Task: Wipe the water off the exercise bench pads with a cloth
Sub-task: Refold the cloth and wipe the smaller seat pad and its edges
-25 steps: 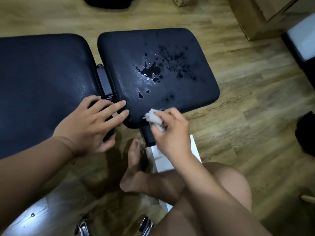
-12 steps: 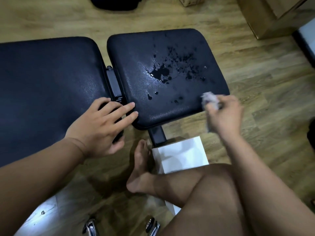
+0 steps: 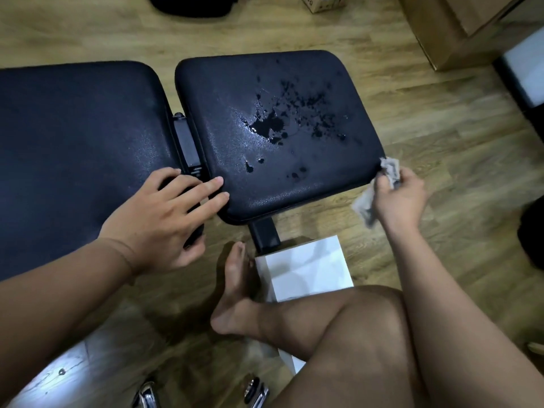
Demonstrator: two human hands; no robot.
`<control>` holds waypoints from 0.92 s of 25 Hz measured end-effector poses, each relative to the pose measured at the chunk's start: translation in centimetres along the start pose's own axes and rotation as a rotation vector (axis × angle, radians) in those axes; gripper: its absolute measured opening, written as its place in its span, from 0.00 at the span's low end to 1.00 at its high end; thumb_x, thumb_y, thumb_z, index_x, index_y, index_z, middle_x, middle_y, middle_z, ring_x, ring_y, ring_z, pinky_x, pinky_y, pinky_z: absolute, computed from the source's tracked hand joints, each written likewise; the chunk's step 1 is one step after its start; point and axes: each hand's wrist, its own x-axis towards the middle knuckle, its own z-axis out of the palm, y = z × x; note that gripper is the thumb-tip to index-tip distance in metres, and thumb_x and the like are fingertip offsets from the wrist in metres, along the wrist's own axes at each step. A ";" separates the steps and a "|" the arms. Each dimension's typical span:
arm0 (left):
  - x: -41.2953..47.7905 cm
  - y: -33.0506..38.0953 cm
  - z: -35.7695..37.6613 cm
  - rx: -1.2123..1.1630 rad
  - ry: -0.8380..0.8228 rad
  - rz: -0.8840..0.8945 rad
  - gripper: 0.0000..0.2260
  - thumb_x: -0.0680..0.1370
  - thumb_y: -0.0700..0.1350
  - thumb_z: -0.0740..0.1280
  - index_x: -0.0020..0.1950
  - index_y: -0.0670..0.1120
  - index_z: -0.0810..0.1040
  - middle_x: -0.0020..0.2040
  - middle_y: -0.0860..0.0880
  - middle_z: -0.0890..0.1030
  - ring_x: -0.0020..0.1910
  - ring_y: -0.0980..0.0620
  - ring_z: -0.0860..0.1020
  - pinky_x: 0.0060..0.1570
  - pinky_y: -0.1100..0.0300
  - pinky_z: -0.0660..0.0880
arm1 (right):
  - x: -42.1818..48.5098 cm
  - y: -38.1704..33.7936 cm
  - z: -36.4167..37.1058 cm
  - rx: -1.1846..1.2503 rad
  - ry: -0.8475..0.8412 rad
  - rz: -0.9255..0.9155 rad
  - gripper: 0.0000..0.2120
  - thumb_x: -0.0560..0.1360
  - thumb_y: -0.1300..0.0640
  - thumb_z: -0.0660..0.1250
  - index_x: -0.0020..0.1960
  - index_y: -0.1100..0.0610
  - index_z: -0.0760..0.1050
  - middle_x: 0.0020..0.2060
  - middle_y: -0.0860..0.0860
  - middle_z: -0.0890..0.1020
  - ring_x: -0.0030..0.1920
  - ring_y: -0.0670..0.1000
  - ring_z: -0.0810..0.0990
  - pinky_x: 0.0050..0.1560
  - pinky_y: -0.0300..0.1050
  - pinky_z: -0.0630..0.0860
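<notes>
Two black bench pads lie side by side on the wooden floor: a long back pad (image 3: 73, 148) on the left and a smaller seat pad (image 3: 309, 172) on the right. Water (image 3: 269, 125) is splashed in a puddle and many drops across the seat pad's middle. My left hand (image 3: 164, 216) lies flat with fingers spread over the gap between the pads, touching both. My right hand (image 3: 400, 198) holds a crumpled grey-white cloth (image 3: 379, 187) just off the seat pad's near right corner, and the cloth's top end touches that corner.
A white box (image 3: 306, 266) sits on the floor below the seat pad's post (image 3: 263, 234), beside my bare foot (image 3: 235, 287) and bent leg. Cardboard boxes (image 3: 453, 28) stand at the upper right. A dark object (image 3: 191, 5) lies at the top edge, chrome parts (image 3: 147, 393) at the bottom.
My right hand has carried the cloth from the seat pad's near edge rightward to its near right corner. My left hand has stayed over the gap. The camera shifted slightly.
</notes>
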 end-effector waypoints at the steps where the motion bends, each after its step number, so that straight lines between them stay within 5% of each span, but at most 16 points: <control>1: 0.0 0.0 0.0 -0.003 0.005 0.002 0.29 0.70 0.53 0.66 0.70 0.44 0.74 0.71 0.42 0.74 0.61 0.39 0.76 0.64 0.41 0.67 | -0.7 -0.1 0.3 -0.045 -0.037 -0.088 0.08 0.71 0.53 0.63 0.44 0.55 0.78 0.37 0.56 0.80 0.38 0.58 0.78 0.45 0.48 0.76; 3: 0.0 -0.1 0.0 -0.005 0.009 -0.002 0.29 0.70 0.53 0.67 0.70 0.44 0.74 0.71 0.42 0.74 0.60 0.39 0.77 0.64 0.41 0.67 | -1.4 -0.2 0.4 -0.089 -0.117 -0.212 0.08 0.71 0.54 0.64 0.46 0.53 0.80 0.37 0.55 0.79 0.38 0.55 0.76 0.44 0.44 0.72; 6: 0.0 0.0 0.0 -0.007 0.011 -0.001 0.29 0.70 0.53 0.67 0.70 0.44 0.74 0.70 0.42 0.74 0.60 0.39 0.77 0.64 0.41 0.67 | -0.1 -0.7 0.6 -0.035 0.004 -0.089 0.12 0.69 0.50 0.60 0.45 0.54 0.79 0.37 0.57 0.79 0.37 0.57 0.77 0.47 0.47 0.77; 10: 0.1 0.0 0.0 -0.010 0.013 -0.005 0.29 0.70 0.52 0.67 0.70 0.44 0.75 0.70 0.42 0.74 0.60 0.39 0.77 0.63 0.41 0.67 | -1.2 -2.7 0.5 -0.118 -0.186 -0.342 0.08 0.70 0.59 0.65 0.47 0.52 0.81 0.38 0.55 0.78 0.37 0.55 0.76 0.43 0.41 0.69; 13: 0.0 -0.2 0.1 -0.005 0.010 -0.003 0.29 0.71 0.53 0.65 0.70 0.44 0.74 0.70 0.42 0.74 0.61 0.39 0.77 0.64 0.41 0.67 | 1.7 -2.5 -0.1 -0.089 -0.048 -0.108 0.08 0.71 0.57 0.63 0.45 0.56 0.80 0.37 0.59 0.82 0.41 0.60 0.81 0.44 0.45 0.74; 17: -0.1 -0.1 0.2 -0.002 0.012 -0.009 0.28 0.71 0.53 0.65 0.70 0.44 0.74 0.70 0.42 0.74 0.61 0.39 0.77 0.64 0.41 0.66 | 2.1 -3.1 0.2 -0.089 -0.197 -0.173 0.08 0.71 0.55 0.65 0.46 0.55 0.81 0.36 0.53 0.82 0.37 0.53 0.80 0.39 0.40 0.74; 20: 0.0 -0.1 0.4 -0.014 0.010 -0.004 0.29 0.71 0.54 0.64 0.70 0.44 0.74 0.70 0.43 0.74 0.61 0.39 0.76 0.65 0.42 0.66 | 3.4 -4.0 0.2 -0.029 -0.102 -0.025 0.10 0.70 0.53 0.65 0.45 0.57 0.81 0.35 0.54 0.82 0.41 0.56 0.83 0.43 0.43 0.77; 23: -0.2 0.0 0.4 0.000 -0.004 -0.019 0.29 0.72 0.54 0.64 0.70 0.44 0.74 0.70 0.43 0.74 0.61 0.40 0.76 0.65 0.42 0.66 | 1.1 -4.9 0.6 -0.072 -0.184 -0.169 0.07 0.71 0.57 0.66 0.45 0.56 0.82 0.34 0.53 0.82 0.36 0.52 0.80 0.40 0.36 0.71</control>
